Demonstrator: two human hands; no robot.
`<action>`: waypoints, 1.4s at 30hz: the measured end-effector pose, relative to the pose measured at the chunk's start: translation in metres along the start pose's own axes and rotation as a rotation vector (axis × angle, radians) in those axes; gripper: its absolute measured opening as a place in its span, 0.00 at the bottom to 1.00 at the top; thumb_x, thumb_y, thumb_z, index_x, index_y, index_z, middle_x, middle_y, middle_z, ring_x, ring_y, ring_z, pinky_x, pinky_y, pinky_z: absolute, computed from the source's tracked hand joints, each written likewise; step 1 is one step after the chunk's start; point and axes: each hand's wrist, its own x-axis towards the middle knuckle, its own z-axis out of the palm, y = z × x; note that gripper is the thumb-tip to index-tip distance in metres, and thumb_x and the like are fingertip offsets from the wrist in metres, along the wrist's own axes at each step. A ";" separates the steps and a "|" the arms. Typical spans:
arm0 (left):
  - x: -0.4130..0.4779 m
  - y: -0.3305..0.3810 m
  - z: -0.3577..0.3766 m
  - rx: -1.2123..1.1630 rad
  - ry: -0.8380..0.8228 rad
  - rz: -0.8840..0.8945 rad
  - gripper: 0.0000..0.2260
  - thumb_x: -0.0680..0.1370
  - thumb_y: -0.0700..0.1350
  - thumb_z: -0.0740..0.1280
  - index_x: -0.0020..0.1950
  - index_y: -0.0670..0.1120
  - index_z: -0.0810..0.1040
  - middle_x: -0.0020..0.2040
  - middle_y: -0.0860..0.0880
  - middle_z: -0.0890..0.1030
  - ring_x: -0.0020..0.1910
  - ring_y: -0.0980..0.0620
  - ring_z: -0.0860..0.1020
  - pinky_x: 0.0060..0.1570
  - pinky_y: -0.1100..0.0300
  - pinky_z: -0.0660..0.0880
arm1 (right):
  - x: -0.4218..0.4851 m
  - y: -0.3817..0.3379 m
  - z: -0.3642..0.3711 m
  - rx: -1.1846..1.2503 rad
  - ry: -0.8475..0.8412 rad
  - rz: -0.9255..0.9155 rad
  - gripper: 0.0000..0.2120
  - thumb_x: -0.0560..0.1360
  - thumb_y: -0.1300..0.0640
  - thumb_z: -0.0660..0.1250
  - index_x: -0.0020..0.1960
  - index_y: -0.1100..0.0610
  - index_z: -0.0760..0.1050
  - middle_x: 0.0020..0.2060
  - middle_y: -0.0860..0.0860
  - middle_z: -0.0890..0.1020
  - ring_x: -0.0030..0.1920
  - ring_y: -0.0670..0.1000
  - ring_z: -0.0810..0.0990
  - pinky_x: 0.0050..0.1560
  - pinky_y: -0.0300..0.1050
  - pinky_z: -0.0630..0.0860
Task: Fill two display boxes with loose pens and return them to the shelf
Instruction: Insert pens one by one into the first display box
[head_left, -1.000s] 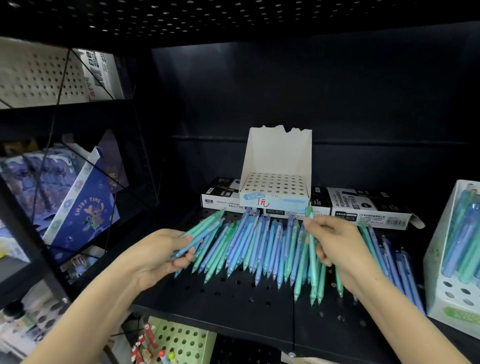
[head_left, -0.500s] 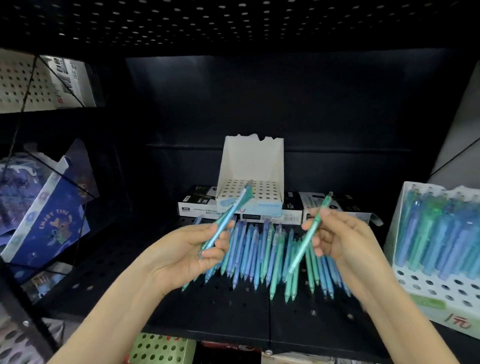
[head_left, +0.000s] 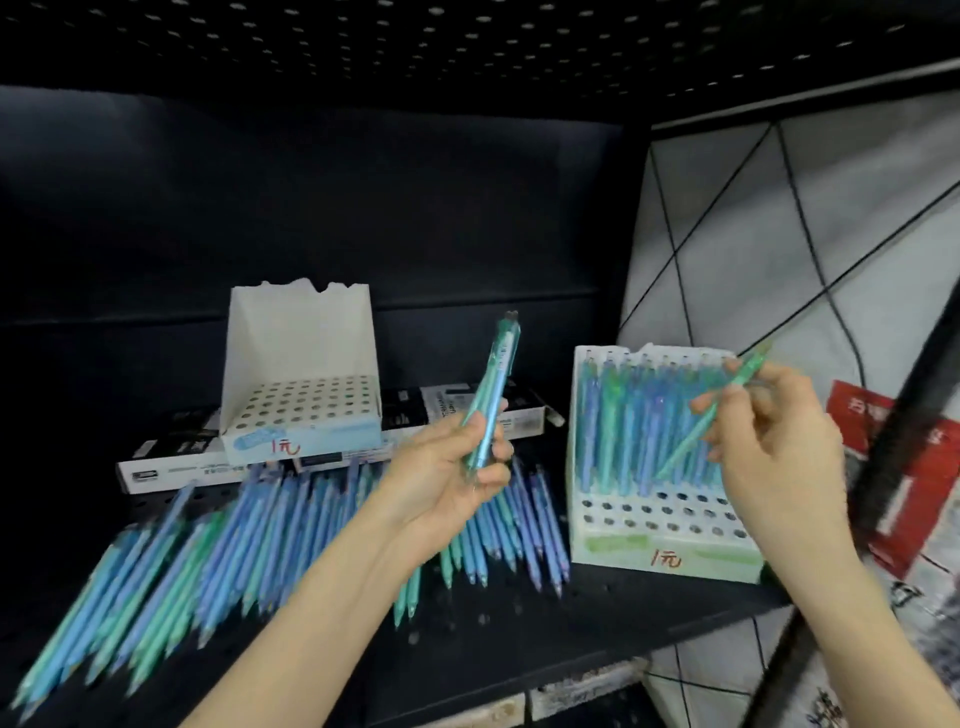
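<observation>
The right hand (head_left: 774, 452) pinched a green pen (head_left: 719, 413), slanted tip-down over the empty holes (head_left: 652, 512) of the right box (head_left: 613, 551), nearer than the left hand (head_left: 441, 488) gripping spare pens (head_left: 491, 395).

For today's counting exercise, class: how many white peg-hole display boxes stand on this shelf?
2. The empty box stands at the back, left of centre, by flat cartons. The partly filled box stands at the right, behind the right hand. None looks hidden.

Single head view, close, facing forward-down into black shelf (head_left: 597, 618), slightly rightward.
</observation>
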 end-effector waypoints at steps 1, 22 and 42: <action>0.004 -0.005 0.004 0.011 -0.009 -0.012 0.07 0.78 0.36 0.60 0.52 0.37 0.76 0.35 0.46 0.72 0.30 0.53 0.72 0.22 0.67 0.66 | 0.002 0.003 -0.002 -0.053 -0.007 -0.013 0.11 0.79 0.56 0.56 0.59 0.58 0.69 0.42 0.45 0.82 0.37 0.49 0.79 0.40 0.56 0.77; 0.015 -0.032 0.000 0.240 -0.056 0.036 0.10 0.79 0.38 0.60 0.56 0.43 0.78 0.37 0.47 0.72 0.33 0.54 0.71 0.25 0.66 0.68 | 0.008 0.020 0.007 -0.340 -0.150 -0.030 0.09 0.74 0.58 0.66 0.53 0.59 0.74 0.40 0.48 0.78 0.37 0.45 0.75 0.35 0.35 0.67; 0.004 -0.036 0.007 0.569 -0.167 0.145 0.08 0.80 0.40 0.58 0.53 0.43 0.76 0.35 0.50 0.76 0.29 0.56 0.71 0.25 0.66 0.66 | -0.008 -0.029 0.016 0.490 -0.121 0.153 0.05 0.73 0.57 0.67 0.42 0.58 0.79 0.30 0.53 0.80 0.28 0.47 0.77 0.27 0.36 0.73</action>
